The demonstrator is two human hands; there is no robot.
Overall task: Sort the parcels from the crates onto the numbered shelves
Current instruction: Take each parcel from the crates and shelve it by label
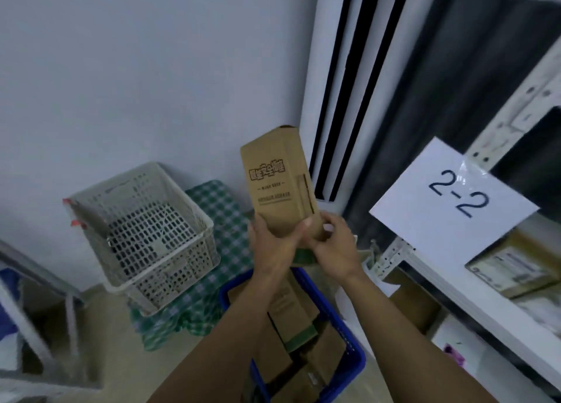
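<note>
Both hands hold one brown cardboard parcel (279, 184) just right of the middle of the frame. The left hand (273, 244) grips its lower end from the left and below, with the thumb laid across the printed front face. The right hand (334, 244) curls its fingers round the lower right edge, so the two hands touch each other under the box. The parcel stands nearly upright, tilted a little to the left, with its printed face towards the camera and its top end in front of the pale wall.

Directly below the hands and forearms, at the lower middle of the frame, is a blue crate (340, 320) holding more brown cardboard parcels (291, 311) that lie at mixed angles.

To the left of the hands a pale perforated basket (170, 260) sits tilted on a green checked cloth (224, 208), which also reaches under the blue crate's far side.

On the right of the frame runs a white metal shelf (473, 305). A white paper label (455, 196) reading "2-2" hangs at its front edge, near the right hand but apart from it. A taped carton (516, 269) rests on the shelf just below and right of the label.

Behind the parcel, at the upper middle, stands a tall white unit (321, 99) with black vertical slots.
</note>
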